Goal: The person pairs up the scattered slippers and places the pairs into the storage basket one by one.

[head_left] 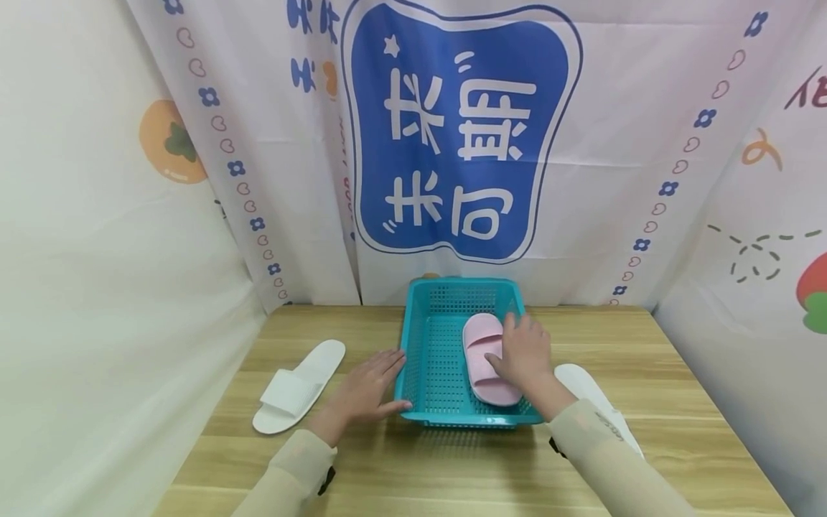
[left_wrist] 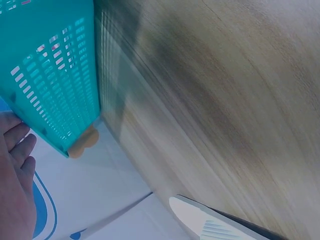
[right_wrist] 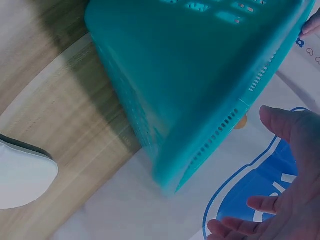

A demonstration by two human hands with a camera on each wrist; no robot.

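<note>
A turquoise plastic basket (head_left: pixel 442 418) with perforated walls stands on the wooden table. Inside it, toward the right wall, lies a pink slipper (head_left: pixel 479 353), partly covered by my right hand (head_left: pixel 526 352). That hand is spread over the right rim, its thumb across the slipper in the head view; the right wrist view shows the fingers apart with nothing gripped. My left hand (head_left: pixel 371 384) lies along the left rim with fingers extended, fingertips right at the edge. A white slipper (head_left: pixel 300 388) rests left of the basket, and another white slipper (head_left: pixel 591 388) lies to the right, partly behind my right forearm.
The wooden table (head_left: pixel 413 477) reaches back to a white printed cloth (head_left: pixel 310 215) with a blue sign, which hangs close behind the basket. More pale cloth hangs along the left and right sides.
</note>
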